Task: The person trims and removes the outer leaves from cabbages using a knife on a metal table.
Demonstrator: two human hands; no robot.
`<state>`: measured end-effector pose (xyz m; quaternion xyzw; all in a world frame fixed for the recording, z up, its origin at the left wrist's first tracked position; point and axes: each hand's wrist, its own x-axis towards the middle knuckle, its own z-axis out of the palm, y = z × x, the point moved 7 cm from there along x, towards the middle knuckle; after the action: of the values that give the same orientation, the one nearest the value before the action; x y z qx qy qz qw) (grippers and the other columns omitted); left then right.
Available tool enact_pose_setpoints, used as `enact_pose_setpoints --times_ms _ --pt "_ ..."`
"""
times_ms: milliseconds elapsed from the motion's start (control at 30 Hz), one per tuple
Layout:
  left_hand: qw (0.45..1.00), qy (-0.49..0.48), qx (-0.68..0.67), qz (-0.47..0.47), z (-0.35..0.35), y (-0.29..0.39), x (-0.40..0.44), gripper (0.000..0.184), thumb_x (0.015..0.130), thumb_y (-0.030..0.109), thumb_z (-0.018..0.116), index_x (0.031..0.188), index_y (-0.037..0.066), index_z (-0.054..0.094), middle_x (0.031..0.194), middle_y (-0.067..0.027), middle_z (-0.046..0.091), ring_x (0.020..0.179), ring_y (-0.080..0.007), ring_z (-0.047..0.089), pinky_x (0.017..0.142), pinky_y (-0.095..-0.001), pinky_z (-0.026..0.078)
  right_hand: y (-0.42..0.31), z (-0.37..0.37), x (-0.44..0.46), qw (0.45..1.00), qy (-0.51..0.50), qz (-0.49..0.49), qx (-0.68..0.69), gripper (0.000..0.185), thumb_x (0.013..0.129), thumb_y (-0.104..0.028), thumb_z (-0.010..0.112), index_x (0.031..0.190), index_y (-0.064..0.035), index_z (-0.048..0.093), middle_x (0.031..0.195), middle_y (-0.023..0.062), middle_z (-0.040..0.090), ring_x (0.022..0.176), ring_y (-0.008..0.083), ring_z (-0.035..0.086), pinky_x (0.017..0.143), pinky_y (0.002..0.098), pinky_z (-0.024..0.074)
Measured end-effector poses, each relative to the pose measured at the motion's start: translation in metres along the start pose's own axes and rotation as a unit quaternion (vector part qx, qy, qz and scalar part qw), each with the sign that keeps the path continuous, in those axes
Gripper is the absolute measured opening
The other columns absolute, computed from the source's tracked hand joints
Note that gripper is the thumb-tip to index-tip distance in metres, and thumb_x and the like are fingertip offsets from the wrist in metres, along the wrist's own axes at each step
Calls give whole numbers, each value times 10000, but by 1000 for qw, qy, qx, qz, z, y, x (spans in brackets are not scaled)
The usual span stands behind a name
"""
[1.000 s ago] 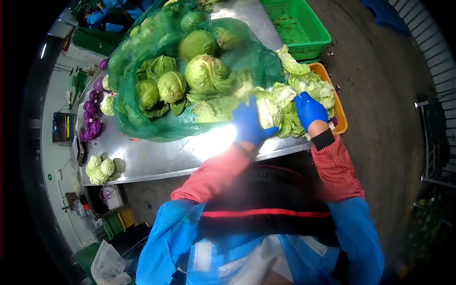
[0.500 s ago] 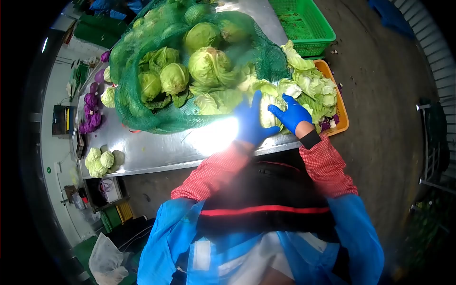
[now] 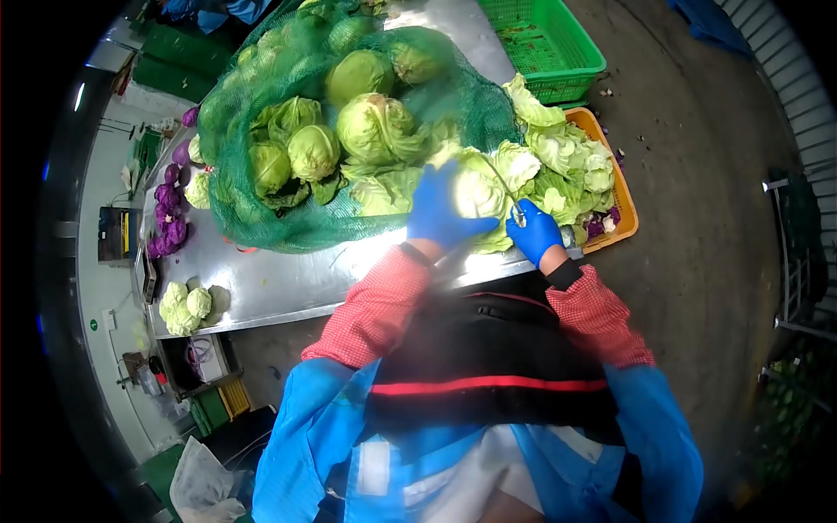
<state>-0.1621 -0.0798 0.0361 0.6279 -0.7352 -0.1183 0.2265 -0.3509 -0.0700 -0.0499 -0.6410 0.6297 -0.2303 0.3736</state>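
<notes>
A pale green cabbage (image 3: 477,187) lies near the front edge of the metal table. My left hand (image 3: 443,209), in a blue glove, steadies it from the left, with fingers up its side and the thumb across its near side. In my gloved right hand (image 3: 535,234) is a knife (image 3: 500,179), fingers closed round the handle. Its thin blade points up and left over the cabbage's right side. Loose outer leaves lie behind and to the right. A green mesh bag (image 3: 288,237) holding several whole cabbages (image 3: 377,128) spreads out to the left.
An orange crate (image 3: 624,202) heaped with leaves stands at the right, beside a green crate (image 3: 558,80). Purple cabbages (image 3: 171,218) line the table's left side. Small trimmed cabbages (image 3: 182,307) sit at the front left corner of the metal table (image 3: 288,283).
A knife now shows in my right hand, which was spread on the cabbage before and has moved slightly down and left. My left hand has shifted left, still at the cabbage.
</notes>
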Motion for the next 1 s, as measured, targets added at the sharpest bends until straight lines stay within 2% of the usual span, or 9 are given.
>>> enact_pose_setpoints --times_ms 67,167,267,300,433,533,667,933,1000 --pt "1000 -1 10 2 2 6 -2 1045 554 461 881 1374 29 397 1249 -238 480 1148 -376 488 979 -429 434 1 0 0 1000 -12 14 -13 341 835 -315 601 1082 -82 567 921 239 654 877 436 619 752 481 499" --pt "989 -30 -141 -30 2 -31 -2 1036 590 432 870 1405 39 366 1312 -228 451 1226 -373 434 1048 -425 380 27 1 9 997 -1 62 -51 324 841 -328 605 1057 -89 577 936 223 660 885 418 625 761 471 506" --pt "978 -35 -204 10 3 -59 -20 1023 613 375 863 1424 38 338 1420 -187 377 1281 -336 401 1100 -408 315 -1 -5 16 1000 -2 -4 -8 377 835 -388 629 1057 -87 584 953 205 668 888 408 631 776 466 505" --pt "976 -21 -217 5 0 -59 -26 1031 611 373 864 1426 34 332 1424 -180 374 1290 -330 395 1104 -405 308 -18 -10 19 1000 -7 -16 -16 476 830 -494 625 1066 -81 593 953 180 679 890 387 643 779 452 508" --pt "956 28 -291 -16 -3 -51 -45 1071 599 376 869 1438 23 303 1441 -161 360 1325 -311 366 1120 -401 285 -62 0 36 992 -104 42 -65 675 801 -673 548 1098 -70 605 1005 179 678 950 356 648 826 425 501" --pt "957 51 -286 -21 -4 -52 -51 1103 587 369 875 1450 24 280 1451 -158 350 1345 -307 342 1129 -400 270 -59 26 57 983 -156 27 -94 753 777 -697 551 1169 -56 590 1081 192 663 999 360 636 870 420 491" --pt "954 69 -289 -33 -2 -53 -55 1092 589 353 874 1448 26 284 1452 -160 346 1350 -311 336 1128 -400 273 -44 45 78 971 -234 15 -52 737 787 -646 575 1230 -57 574 1160 207 634 1076 351 610 916 409 477" --pt "960 87 -264 4 0 -63 -58 1064 598 339 869 1441 30 298 1439 -159 359 1334 -298 362 1115 -396 301 -57 36 71 975 -124 -11 -185 523 836 -530 579 1100 -78 587 1000 191 674 919 376 644 803 444 506" --pt "953 72 -295 -21 5 -70 -56 1034 616 309 860 1441 39 298 1424 -155 385 1318 -289 387 1105 -392 318 -64 35 71 975 -109 -18 -194 500 839 -511 584 1088 -77 586 990 196 674 909 375 645 796 449 506"
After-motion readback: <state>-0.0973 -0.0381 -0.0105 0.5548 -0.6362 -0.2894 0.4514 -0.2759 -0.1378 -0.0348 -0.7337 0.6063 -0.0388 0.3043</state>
